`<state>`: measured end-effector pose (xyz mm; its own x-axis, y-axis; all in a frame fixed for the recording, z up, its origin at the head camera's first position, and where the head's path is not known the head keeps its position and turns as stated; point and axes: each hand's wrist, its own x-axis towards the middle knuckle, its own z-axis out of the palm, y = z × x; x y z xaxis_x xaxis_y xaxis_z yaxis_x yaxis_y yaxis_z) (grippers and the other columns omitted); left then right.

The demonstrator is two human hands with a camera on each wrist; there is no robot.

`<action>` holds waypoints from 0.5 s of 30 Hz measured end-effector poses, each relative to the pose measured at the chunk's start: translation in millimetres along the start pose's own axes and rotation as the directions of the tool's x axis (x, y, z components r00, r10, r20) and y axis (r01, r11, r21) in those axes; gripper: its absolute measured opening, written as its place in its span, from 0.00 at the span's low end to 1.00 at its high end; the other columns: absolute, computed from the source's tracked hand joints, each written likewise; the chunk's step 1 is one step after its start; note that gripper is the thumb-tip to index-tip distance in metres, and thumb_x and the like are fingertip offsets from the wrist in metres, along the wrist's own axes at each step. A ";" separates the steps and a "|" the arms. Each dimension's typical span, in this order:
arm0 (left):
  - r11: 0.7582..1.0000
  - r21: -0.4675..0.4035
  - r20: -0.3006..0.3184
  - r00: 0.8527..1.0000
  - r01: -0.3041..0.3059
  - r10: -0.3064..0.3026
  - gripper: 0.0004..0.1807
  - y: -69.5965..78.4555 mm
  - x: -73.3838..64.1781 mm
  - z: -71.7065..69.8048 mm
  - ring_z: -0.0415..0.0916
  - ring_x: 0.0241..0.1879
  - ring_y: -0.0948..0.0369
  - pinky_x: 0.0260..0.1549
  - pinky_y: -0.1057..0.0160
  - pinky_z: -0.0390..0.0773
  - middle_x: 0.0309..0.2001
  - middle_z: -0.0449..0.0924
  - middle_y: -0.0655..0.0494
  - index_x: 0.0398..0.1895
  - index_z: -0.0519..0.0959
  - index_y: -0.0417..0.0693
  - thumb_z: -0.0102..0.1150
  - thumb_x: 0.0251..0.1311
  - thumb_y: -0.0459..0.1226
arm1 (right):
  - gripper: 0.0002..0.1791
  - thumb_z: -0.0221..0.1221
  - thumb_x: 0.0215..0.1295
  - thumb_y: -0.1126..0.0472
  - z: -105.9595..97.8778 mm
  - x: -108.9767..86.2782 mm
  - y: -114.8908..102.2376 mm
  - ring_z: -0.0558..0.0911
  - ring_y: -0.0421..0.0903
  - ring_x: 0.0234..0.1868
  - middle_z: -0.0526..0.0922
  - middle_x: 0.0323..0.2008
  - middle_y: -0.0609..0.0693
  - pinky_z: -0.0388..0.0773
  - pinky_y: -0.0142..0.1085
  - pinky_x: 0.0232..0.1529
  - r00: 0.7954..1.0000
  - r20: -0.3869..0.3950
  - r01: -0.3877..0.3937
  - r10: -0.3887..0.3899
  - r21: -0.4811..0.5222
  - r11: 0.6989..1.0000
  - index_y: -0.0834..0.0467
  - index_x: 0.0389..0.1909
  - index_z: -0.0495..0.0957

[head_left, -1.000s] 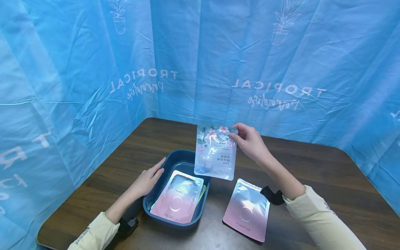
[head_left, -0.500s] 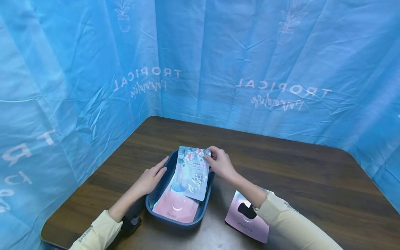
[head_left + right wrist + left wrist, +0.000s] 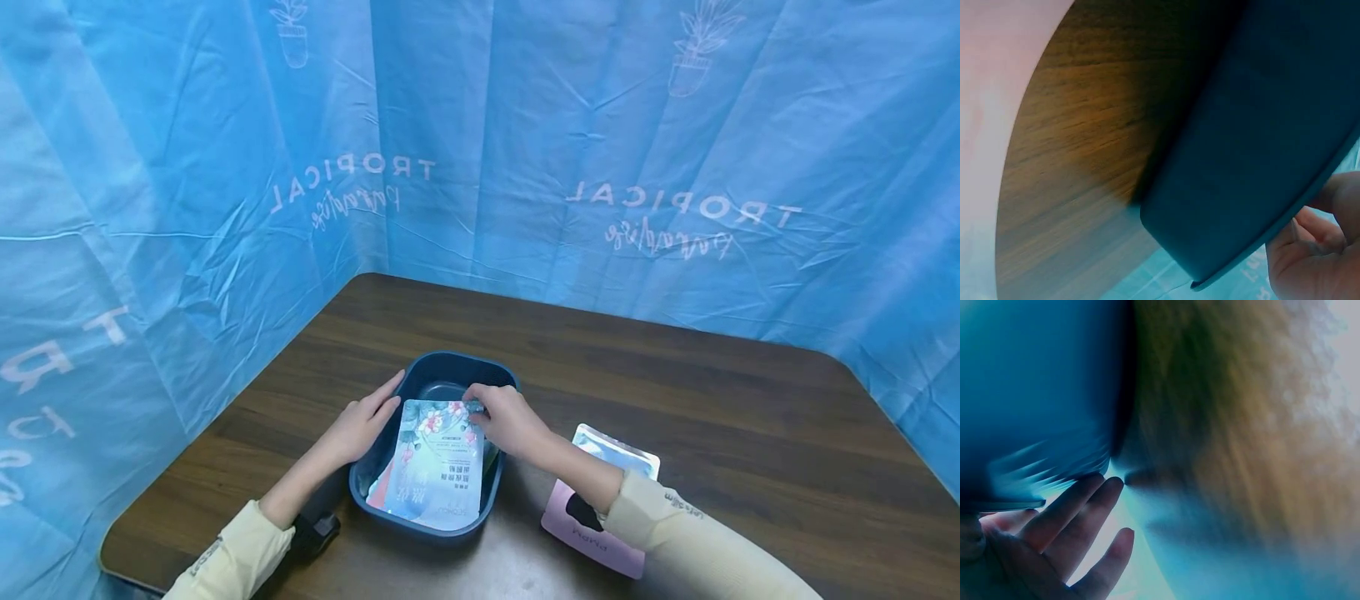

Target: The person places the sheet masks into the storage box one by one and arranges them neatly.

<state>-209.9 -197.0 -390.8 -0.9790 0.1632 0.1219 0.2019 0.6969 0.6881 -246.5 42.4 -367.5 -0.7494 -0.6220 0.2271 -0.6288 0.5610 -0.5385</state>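
Observation:
My right hand (image 3: 512, 422) pinches the top right corner of a floral sheet mask packet (image 3: 442, 475), pale blue with pink flowers. The packet lies tilted inside a dark blue plastic bin (image 3: 435, 530), over a pink packet (image 3: 380, 487) that shows only at its left edge. From the left, my left hand (image 3: 358, 427) rests on the bin's rim. In the left wrist view its fingers (image 3: 1082, 528) are fairly straight and spread against the outer wall. The right wrist view shows the right fingers (image 3: 1316, 250) at the bin's rim; the packet is hidden there.
Right of the bin, a pink and silver PMPM packet (image 3: 600, 533) lies on the brown wooden table (image 3: 675, 392), partly under my right forearm. Blue printed curtains (image 3: 600, 150) hang behind and at the left. A black strap device (image 3: 318, 533) sits on my left wrist.
My right hand has carried the floral packet left and down into the bin, over the pink packet. The left hand has stayed at the bin's rim.

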 end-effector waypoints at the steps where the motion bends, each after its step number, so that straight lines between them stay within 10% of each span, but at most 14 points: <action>1: 1.000 0.002 0.002 1.000 0.001 -0.001 0.27 0.2 0.0 0.1 0.63 0.59 0.39 0.53 0.41 0.64 0.64 0.60 0.34 0.71 0.53 0.40 0.38 0.73 0.40 | 0.13 0.59 0.61 0.71 1.2 0.1 -1.0 0.80 0.43 0.33 0.81 0.43 0.57 0.78 0.30 0.35 1.000 0.021 -0.001 0.001 -0.019 1.000 0.64 0.47 0.77; 10: 1.000 0.010 -0.001 1.000 0.014 -0.014 0.27 1.1 1.1 0.5 0.62 0.59 0.38 0.53 0.40 0.63 0.64 0.60 0.34 0.71 0.53 0.40 0.37 0.73 0.39 | 0.26 0.65 0.58 0.55 5.8 0.1 -13.8 0.81 0.45 0.40 0.81 0.44 0.54 0.78 0.35 0.41 0.964 0.247 -0.015 0.103 -0.333 0.943 0.62 0.55 0.74; 15: 0.999 0.005 0.011 0.999 0.035 -0.035 0.27 0.9 1.1 1.3 0.61 0.60 0.38 0.53 0.40 0.63 0.64 0.59 0.34 0.72 0.52 0.41 0.37 0.73 0.40 | 0.30 0.63 0.60 0.51 3.1 -6.6 -12.2 0.78 0.48 0.49 0.78 0.50 0.55 0.76 0.40 0.46 0.968 0.239 0.024 0.070 -0.371 0.928 0.61 0.60 0.71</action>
<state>-210.8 -195.3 -391.0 -0.9851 0.1466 0.0896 0.1677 0.7060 0.6881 -233.2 37.9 -365.0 -0.7202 -0.6937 -0.0119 -0.6790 0.7082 -0.1936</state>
